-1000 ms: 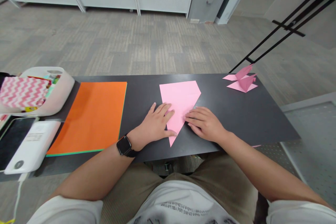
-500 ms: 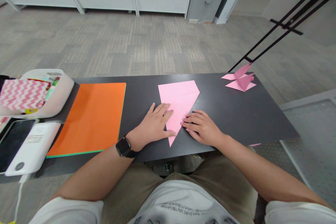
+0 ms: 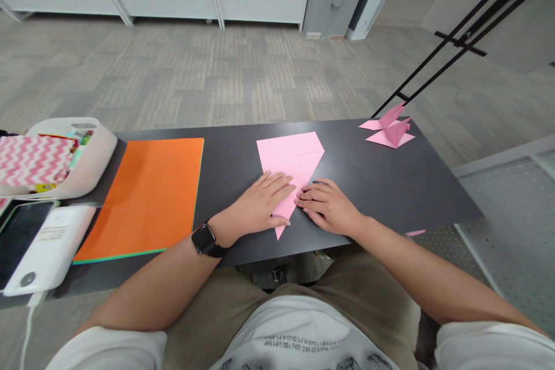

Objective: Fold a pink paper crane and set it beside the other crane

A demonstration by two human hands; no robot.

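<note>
A pink sheet of paper [image 3: 289,156] lies folded on the dark table, wide at the far end and narrowing to a point near the front edge. Across its lower left part my left hand [image 3: 262,201] rests flat, fingers stretched and thumb apart near the tip. My right hand [image 3: 327,207] is at the paper's right slanted edge, its fingertips touching it. The right fingers lie fairly straight and close together, with nothing visibly gripped between them. Two pink folded paper birds [image 3: 393,132] stand at the table's far right.
Left of the paper lies a stack of orange sheets [image 3: 147,196] with a green edge below. Further left are a white basket [image 3: 97,162] of packets, a white power bank [image 3: 52,248] with a cable, and a dark phone [image 3: 23,237]. The dark table [image 3: 403,185] ends near my lap.
My left fingers have slid right across the paper, toward its right edge. The right hand stays at that edge. The whole view has shifted slightly.
</note>
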